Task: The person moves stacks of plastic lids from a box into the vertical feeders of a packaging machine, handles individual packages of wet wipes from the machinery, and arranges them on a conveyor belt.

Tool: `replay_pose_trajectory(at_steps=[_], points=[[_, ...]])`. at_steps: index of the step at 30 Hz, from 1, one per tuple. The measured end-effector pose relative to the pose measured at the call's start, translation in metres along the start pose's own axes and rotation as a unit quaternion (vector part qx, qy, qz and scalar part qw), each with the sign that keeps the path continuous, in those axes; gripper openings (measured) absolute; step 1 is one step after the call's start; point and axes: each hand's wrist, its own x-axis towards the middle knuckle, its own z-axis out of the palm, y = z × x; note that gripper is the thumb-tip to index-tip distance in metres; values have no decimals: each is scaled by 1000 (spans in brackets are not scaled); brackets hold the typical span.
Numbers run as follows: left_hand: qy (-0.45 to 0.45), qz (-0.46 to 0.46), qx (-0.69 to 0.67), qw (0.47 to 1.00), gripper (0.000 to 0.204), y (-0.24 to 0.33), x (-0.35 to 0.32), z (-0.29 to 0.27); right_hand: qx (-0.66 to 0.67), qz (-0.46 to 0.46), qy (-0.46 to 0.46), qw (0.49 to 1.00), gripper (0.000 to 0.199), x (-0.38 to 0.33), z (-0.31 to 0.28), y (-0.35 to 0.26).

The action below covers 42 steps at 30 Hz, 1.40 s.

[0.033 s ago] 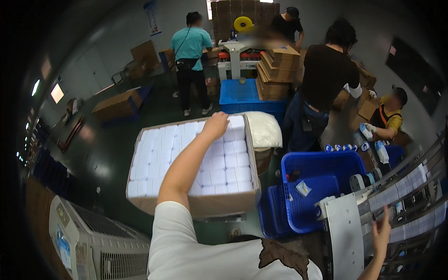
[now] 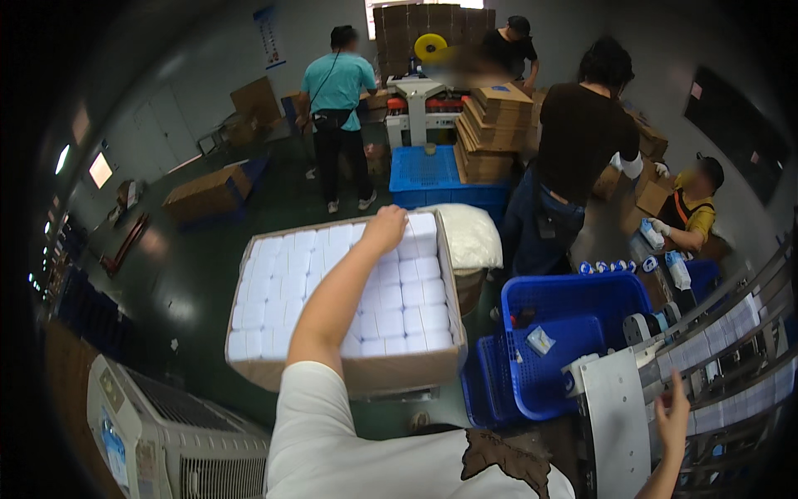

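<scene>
A large open carton (image 2: 349,366) stands before me, packed with rows of white paper bundles (image 2: 283,283). My left arm reaches across it, and at its far side my left hand (image 2: 386,229) has its fingers curled down around the end of one bundle. Partly hidden by the hand, the fingertips are hard to make out. At the lower right my right hand (image 2: 673,412) is raised with its fingers apart, holding nothing. It is beside a metal machine (image 2: 615,416) whose curved rails carry rows of similar white stacks (image 2: 723,333).
Blue plastic baskets (image 2: 573,287) stand between carton and machine, one holding a small packet (image 2: 540,340). A white sack (image 2: 470,237) touches the carton's far right. An air cooler (image 2: 166,424) is at lower left. Several co-workers, including one in teal (image 2: 338,83), stand near flattened cartons (image 2: 495,125).
My right hand has shifted slightly left beside the machine. My left hand stays at the carton's far side, and the view has tilted a little. The teal-shirted person's arm has lowered.
</scene>
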Motion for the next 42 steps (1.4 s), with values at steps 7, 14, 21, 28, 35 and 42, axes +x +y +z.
replay_pose_trajectory(at_steps=[7,14,21,28,35,42], points=[[-79,122,27,989,57,6,11,20,-29,21,-73,997,52,9,28,-76],[-216,160,124,955,116,35,-30,9,-35,-8,-96,995,50,11,48,-90],[-158,52,-152,974,116,49,-23,-72,83,36,-170,981,55,2,52,-110],[-490,-38,-822,288,90,217,-102,-51,681,35,-284,674,102,20,121,-128],[-709,-99,-693,87,87,366,-163,17,907,105,-166,372,86,-30,99,-69],[-390,161,-527,738,23,396,-177,82,-63,150,-107,981,120,-50,3,19]])
